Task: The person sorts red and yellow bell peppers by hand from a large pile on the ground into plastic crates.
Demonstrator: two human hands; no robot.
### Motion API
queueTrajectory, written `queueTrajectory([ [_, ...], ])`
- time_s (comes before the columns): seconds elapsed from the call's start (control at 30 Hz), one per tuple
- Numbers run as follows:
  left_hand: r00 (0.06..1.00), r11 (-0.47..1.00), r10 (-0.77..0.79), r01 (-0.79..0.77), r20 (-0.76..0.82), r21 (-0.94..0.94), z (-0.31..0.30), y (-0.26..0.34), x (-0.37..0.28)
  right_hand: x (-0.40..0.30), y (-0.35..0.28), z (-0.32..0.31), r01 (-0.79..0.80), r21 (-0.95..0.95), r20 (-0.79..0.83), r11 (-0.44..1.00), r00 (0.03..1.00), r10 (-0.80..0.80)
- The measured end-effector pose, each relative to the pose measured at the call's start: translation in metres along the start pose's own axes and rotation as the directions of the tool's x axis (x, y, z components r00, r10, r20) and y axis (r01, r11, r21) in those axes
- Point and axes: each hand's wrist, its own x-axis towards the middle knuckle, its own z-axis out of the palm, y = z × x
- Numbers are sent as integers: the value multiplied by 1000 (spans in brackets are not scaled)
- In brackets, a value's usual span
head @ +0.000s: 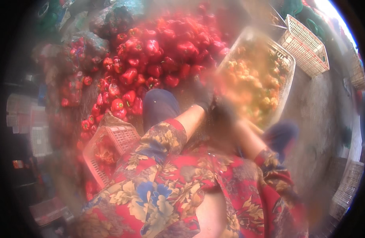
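Observation:
Both my hands wear dark gloves and come close together in front of my knees. My left hand (203,93) reaches toward the near edge of a large heap of red bell peppers (170,44). Beside it, my right hand (225,111) is at the near left side of a white plastic crate (285,89). Yellow-orange pieces of produce (248,80), too blurred to name exactly, fill much of that crate. A red blur shows just beyond my fingers; whether either hand grips a pepper is not clear through the haze.
A pink plastic crate (94,160) with red contents stands at my left, tilted in view. Clear plastic bags (94,44) lie behind the heap at the left. Another slatted crate (306,44) is at the far right, on the concrete floor (313,110).

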Motion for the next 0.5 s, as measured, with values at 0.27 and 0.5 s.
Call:
queueTrajectory([
  [0.27,976,981,-188,182,111,59,-21,-42,28,16,31,-6,152,77,263,985,950,-167],
  [0.5,985,994,-109,112,136,-16,-12,-72,64,35,45,2,126,220,391,967,897,-206],
])
